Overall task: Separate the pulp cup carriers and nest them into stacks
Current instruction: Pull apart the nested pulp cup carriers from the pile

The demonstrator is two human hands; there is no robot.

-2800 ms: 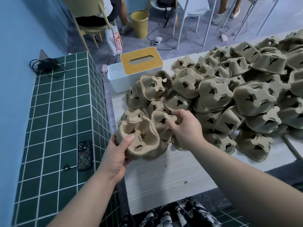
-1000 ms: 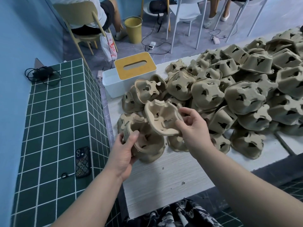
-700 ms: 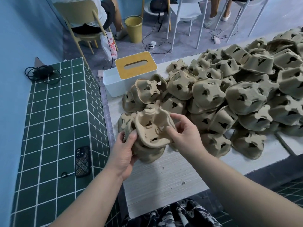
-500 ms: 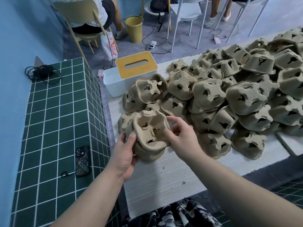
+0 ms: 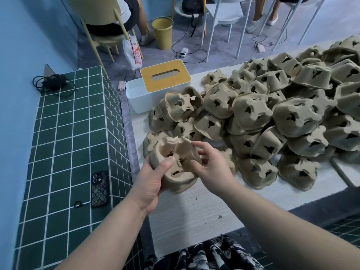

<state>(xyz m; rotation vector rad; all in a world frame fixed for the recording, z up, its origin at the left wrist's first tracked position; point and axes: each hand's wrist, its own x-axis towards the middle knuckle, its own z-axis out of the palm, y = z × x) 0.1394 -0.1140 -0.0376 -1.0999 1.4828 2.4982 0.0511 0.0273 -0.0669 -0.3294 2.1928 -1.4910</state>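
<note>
- Head view: pale wood-grain tabletop (image 5: 194, 215) is seen from above, flanked on the left by a green tiled ledge (image 5: 64, 145) and a blue wall.
- A short stack of cup carriers (image 5: 176, 162) is held at the near left edge of the tabletop; the left hand (image 5: 153, 179) grips it from the side, thumb pressed on the top rim.
- Half a second ago the top carrier was still tilted and being lowered by the right hand (image 5: 211, 168); it is now seated in the stack, and the right grip is relaxed, fingers spread and only brushing the rim, holding nothing.
- One more carrier is judged to be nested; the right hand is judged free to fetch the next.
- A large heap of loose carriers (image 5: 272, 121) is spread across the tabletop to the right and behind, so most of the task is judged undone.
- A white tissue box with a yellow lid (image 5: 157, 86) stands just behind the heap's left end; a phone (image 5: 100, 189) lies on the ledge.
- Carriers in the heap overlap and may be wedged together when pulled.
</note>
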